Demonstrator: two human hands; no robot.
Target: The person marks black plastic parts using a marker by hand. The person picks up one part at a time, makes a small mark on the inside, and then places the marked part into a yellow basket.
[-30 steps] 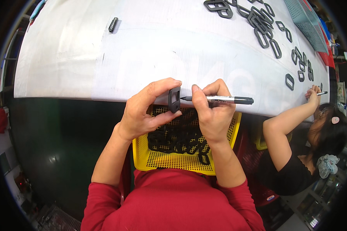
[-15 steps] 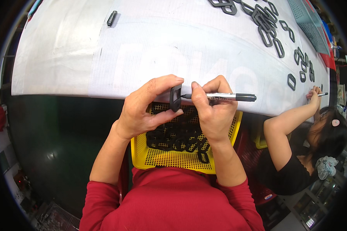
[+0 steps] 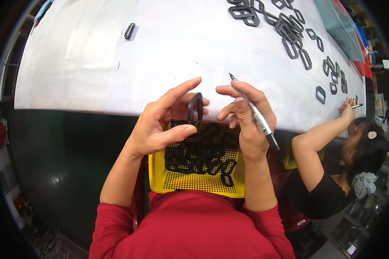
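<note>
Partly hidden by fingers, a black ring (image 3: 195, 109) sits pinched in the left hand (image 3: 160, 123); the right hand (image 3: 245, 118) grips a marker (image 3: 255, 113).

Red long-sleeved top, sleeves pushed up; forearms bare.

Basket (image 3: 160, 175) of rings sits on the lap, table (image 3: 95, 64) beyond it, co-worker (image 3: 333, 172) to the right

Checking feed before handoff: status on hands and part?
Left hand pinches black ring upright, over yellow basket. Right hand grips marker, tip up, off the ring. Nothing between them.
</note>
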